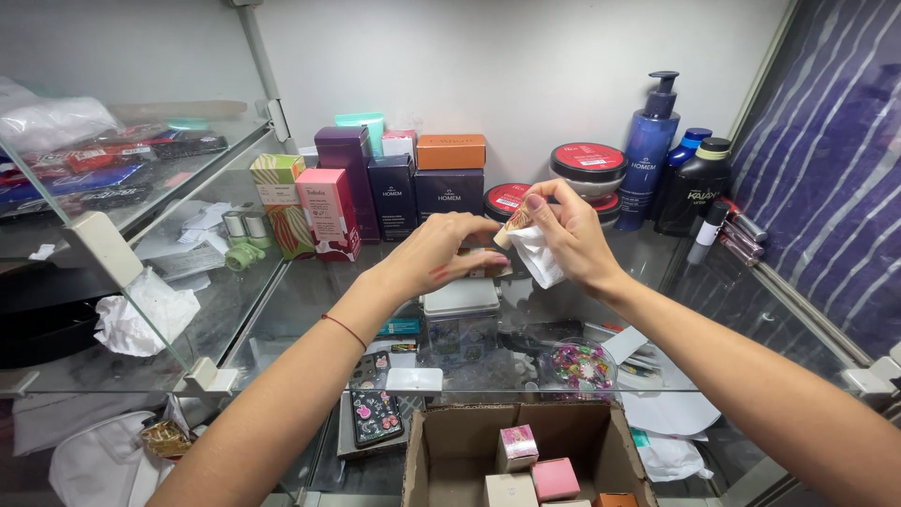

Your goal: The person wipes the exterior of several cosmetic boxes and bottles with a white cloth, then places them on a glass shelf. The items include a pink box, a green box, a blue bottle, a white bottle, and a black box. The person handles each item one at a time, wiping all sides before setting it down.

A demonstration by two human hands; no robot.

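Both my hands are raised over a glass shelf (310,291). My right hand (568,235) grips a small tube-like item (516,223) together with a white cloth (542,255) that hangs below the fingers. My left hand (441,249) lies palm down next to it, its fingertips on a small dark object (486,268) that is mostly hidden. A thin red cord circles my left wrist. Behind the hands stand several cosmetic boxes: a pink box (328,211), two dark blue boxes (449,192) and an orange box (451,151).
Red-lidded jars (588,162), a tall blue pump bottle (649,150) and a black bottle (696,188) line the back right. An open cardboard box (441,451) with small pink and white boxes sits below. A striped green box (282,202) and crumpled paper (141,314) lie left. Purple fabric hangs at right.
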